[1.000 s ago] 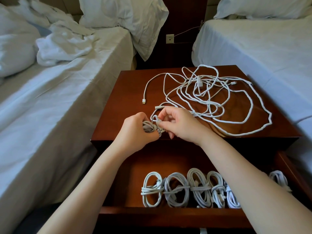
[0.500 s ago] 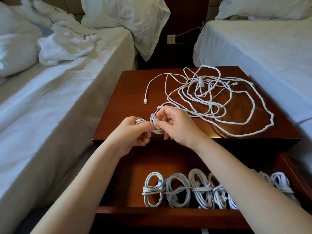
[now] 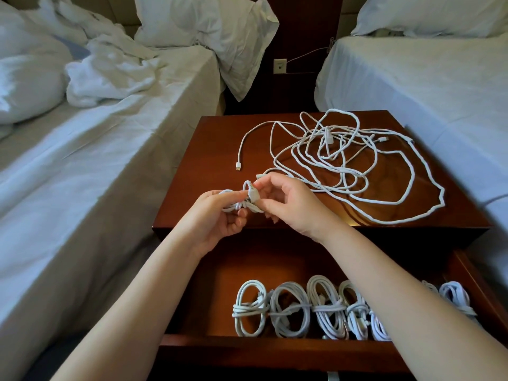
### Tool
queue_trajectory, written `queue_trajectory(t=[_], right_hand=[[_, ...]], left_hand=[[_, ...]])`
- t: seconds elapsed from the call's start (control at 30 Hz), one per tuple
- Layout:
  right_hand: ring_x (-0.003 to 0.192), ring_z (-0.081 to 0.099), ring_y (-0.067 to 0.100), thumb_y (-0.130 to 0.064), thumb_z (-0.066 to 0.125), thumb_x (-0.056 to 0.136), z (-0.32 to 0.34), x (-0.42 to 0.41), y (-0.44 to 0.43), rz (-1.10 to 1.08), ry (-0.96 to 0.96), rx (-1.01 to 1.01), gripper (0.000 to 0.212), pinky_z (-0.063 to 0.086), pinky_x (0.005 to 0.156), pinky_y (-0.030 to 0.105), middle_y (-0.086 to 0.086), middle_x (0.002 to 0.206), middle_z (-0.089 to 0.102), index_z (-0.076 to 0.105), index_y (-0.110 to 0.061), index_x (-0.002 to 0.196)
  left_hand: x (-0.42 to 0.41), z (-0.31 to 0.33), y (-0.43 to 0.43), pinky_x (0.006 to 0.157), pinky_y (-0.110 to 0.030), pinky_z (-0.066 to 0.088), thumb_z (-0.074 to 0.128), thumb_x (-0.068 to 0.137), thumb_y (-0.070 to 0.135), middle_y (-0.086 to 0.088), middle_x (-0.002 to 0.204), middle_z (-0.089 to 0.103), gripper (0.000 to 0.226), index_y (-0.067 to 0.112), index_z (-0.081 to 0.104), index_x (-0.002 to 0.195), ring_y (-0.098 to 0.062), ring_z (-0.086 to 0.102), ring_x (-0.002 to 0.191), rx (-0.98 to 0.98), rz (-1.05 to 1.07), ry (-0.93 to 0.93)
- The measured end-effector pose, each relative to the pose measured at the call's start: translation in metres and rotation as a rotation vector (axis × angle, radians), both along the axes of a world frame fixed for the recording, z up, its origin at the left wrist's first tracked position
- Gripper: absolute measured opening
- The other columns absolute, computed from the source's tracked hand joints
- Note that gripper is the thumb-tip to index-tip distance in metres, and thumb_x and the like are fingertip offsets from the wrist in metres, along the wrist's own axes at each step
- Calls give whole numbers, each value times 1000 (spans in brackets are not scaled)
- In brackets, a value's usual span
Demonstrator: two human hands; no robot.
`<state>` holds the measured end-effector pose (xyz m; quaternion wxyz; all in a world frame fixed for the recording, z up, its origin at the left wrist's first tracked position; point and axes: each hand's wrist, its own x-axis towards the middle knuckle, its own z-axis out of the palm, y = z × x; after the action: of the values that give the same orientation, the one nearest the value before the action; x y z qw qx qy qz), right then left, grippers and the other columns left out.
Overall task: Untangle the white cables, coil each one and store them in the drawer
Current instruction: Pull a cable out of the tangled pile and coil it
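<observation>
A small coiled white cable (image 3: 242,205) hangs over the front edge of the nightstand top (image 3: 214,149). My left hand (image 3: 217,218) holds the coil from below with curled fingers. My right hand (image 3: 286,202) pinches the cable's plug end at the coil's top. Behind them a tangle of white cables (image 3: 343,160) spreads across the nightstand, one plug end lying loose at its left. Below, the open drawer (image 3: 220,287) holds a row of several coiled white cables (image 3: 288,309), partly hidden by my right forearm.
A bed with rumpled white sheets (image 3: 82,149) runs along the left of the nightstand. A made bed (image 3: 426,78) stands at the right. A wall socket (image 3: 279,66) sits on the dark panel behind the nightstand.
My left hand has opened a little and turned palm-up under the coil. My right hand has lifted the plug end above the coil. The tangle has not moved.
</observation>
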<state>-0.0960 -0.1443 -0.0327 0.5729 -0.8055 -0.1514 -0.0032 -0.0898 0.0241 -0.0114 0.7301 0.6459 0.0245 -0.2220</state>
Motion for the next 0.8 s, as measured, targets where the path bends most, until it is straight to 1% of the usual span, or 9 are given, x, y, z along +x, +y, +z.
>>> queue_trajectory(t=[0.07,0.13,0.23,0.37,0.47,0.57,0.67,0.73,0.8], right_hand=[[74,61,12,-15,67,90,0,-1,1,-22,-65,-51,13,50,63,23,-2,84,65,66,-18,103],[77,63,17,-12,69,88,0,-2,3,-43,-130,-93,15,54,70,30,1,84,67,69,-15,102],[73,61,16,-10,72,85,2,-4,5,-78,-186,-102,16,53,70,29,0,79,67,72,-13,101],[72,61,14,-8,74,83,4,-6,6,-105,-187,-80,19,54,69,27,-2,79,67,74,-16,100],[71,60,6,-10,74,83,3,-8,9,-123,-195,-87,19,52,67,19,-9,77,66,73,-15,101],[69,64,6,-15,77,81,4,-8,12,-170,-112,-15,24,55,66,19,-6,77,67,64,-19,101],[58,63,10,-33,76,82,7,-8,12,-223,31,5,26,53,54,22,-1,73,68,61,-16,95],[55,60,14,-37,69,87,7,-7,11,-123,163,39,25,49,51,23,2,70,66,66,-13,88],[54,56,14,-36,63,91,7,-8,10,-2,296,150,28,46,49,21,4,67,62,66,-11,80]], left_hand=[[-1,-2,-1,44,-17,40,56,92,14,-7,59,51,16,5,63,81,-11,46,47,-1,14,12],[-1,-4,-3,42,-18,40,55,92,16,-6,57,50,16,5,63,83,-10,46,46,-7,52,33],[-1,-5,-6,40,-18,38,54,91,20,-4,55,51,19,8,61,80,-9,45,44,-26,114,39],[-4,-4,-6,42,-17,40,66,77,44,-1,58,56,32,14,64,68,-7,47,46,-66,106,32],[-4,-5,-6,38,-16,37,72,68,44,-3,62,59,40,8,65,84,-7,46,45,-56,145,10],[-2,-8,-6,37,-16,36,71,80,34,-8,68,61,37,2,63,98,-8,46,44,-40,220,-13],[0,-8,-4,39,-16,38,67,86,27,-11,72,62,34,-3,61,102,-8,47,44,-87,273,-79],[-1,-8,-3,40,-16,38,67,85,27,-11,70,62,34,-3,60,101,-9,47,43,-112,252,-149],[-3,-8,-3,41,-17,40,68,83,28,-12,70,62,29,1,57,87,-10,49,43,-102,223,-211]])
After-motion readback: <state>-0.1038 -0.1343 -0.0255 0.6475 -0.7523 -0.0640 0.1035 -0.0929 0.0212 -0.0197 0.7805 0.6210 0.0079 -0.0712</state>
